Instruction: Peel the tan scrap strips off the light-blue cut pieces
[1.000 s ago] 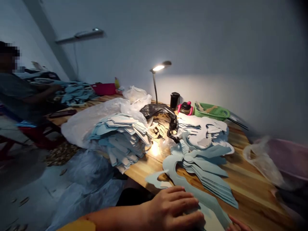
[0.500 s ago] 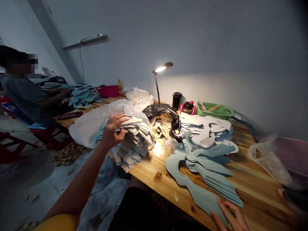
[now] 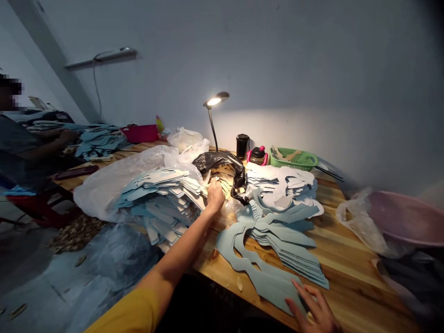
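Note:
My left hand (image 3: 215,195) is closed at the edge of a heap of cream scraps (image 3: 227,179) inside an open black plastic bag (image 3: 222,159). Its fingertips are hidden, so what it grips cannot be made out. Left of it lies a thick pile of cut pieces (image 3: 156,194), blue on one face and pale on the other. My right hand (image 3: 314,307) rests with fingers apart on the wide end of a flat, curved light-blue piece (image 3: 256,273). Something small and yellowish shows near its palm. More blue pieces (image 3: 294,252) are fanned out just behind.
White cut pieces (image 3: 282,180) lie beyond the blue ones. A lit lamp (image 3: 215,120), black cup (image 3: 243,145), pink-handled bottle (image 3: 257,156) and green basket (image 3: 294,158) stand along the wall. A pink basin (image 3: 405,217) is at right. Another person (image 3: 21,148) sits at left.
My left hand has moved right from the pile of blue and pale pieces to the scraps in the black bag, and has closed. The view has turned right. My right hand stays on the curved piece.

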A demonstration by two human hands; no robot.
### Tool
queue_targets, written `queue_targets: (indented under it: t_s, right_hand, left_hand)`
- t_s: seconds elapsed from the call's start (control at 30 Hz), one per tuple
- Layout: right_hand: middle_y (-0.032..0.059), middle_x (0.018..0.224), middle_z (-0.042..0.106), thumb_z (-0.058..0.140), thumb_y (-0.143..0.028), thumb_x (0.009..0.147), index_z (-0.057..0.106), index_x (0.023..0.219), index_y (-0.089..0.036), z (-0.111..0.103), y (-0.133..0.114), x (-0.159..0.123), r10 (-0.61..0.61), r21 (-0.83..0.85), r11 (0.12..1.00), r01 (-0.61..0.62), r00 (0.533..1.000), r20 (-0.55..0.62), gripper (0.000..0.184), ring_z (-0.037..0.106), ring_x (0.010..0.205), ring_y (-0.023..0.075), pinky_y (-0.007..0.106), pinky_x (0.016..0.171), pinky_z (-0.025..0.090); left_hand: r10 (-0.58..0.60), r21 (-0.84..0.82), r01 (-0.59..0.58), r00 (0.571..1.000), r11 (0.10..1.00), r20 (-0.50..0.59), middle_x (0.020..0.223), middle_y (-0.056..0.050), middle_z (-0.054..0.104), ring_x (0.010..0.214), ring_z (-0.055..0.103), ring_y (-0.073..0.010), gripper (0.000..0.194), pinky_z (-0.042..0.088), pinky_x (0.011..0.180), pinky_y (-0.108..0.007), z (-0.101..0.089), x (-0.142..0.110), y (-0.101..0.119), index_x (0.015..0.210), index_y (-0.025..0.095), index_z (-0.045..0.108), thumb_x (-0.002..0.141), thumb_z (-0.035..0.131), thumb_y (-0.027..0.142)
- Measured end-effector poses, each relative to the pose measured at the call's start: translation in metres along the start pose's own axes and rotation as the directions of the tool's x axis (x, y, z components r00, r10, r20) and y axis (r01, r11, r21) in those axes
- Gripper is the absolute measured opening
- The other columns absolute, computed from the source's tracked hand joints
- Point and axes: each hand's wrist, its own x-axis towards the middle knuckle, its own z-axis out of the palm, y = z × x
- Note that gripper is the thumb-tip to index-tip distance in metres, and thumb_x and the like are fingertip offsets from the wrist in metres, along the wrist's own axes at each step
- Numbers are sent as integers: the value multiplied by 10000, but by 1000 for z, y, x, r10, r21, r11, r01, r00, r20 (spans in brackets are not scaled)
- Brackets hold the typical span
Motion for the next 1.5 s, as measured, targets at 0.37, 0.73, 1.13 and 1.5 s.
queue_targets:
  t_s: [0.37, 0.73, 1.13, 1.5]
  right_hand:
    - [92, 916, 734, 704, -568, 802, 685, 1153, -135, 36, -74, 121, 40, 589, 554, -588, 726, 686, 558, 488, 511, 82, 196, 420, 310]
    - [26, 813, 649, 668, -619, 813, 720, 1110, -179, 42, -102, 123, -27, 717, 409, -565, 777, 628, 534, 565, 614, 112, 227, 548, 471]
    - [4, 651, 616, 739, -473, 791, 771, 983, -123, 21, -89, 129, 69, 655, 661, -367, 898, 434, 400, 546, 582, 124, 247, 553, 438]
    - [21, 656, 642, 603, -330, 881, 706, 760, -150, 3, -96, 129, -151, 415, 906, -81, 855, 496, 241, 523, 578, 124, 240, 554, 381]
  left_hand:
    - [859, -363, -818, 506, 446, -85, 1329, -185, 629, 1410, 447, -246, 487, 457, 1149, -390, -13, -209, 31, 1362, 34, 475, 891, 379, -43]
    - [231, -828, 248, 884, 503, 405, 965, -66, 669, 785, 681, -150, 366, 568, 629, -234, -52, -141, 71, 967, 163, 548, 858, 673, 489]
    - [269, -757, 503, 728, 416, 631, 669, -1, 640, 444, 550, -76, 347, 419, 394, -174, -50, -122, 65, 942, 111, 648, 734, 775, 359]
    - [640, -357, -595, 768, 720, 10, 1135, -83, 637, 941, 624, -160, 281, 534, 858, -329, -62, -128, 60, 1132, 237, 703, 914, 562, 129]
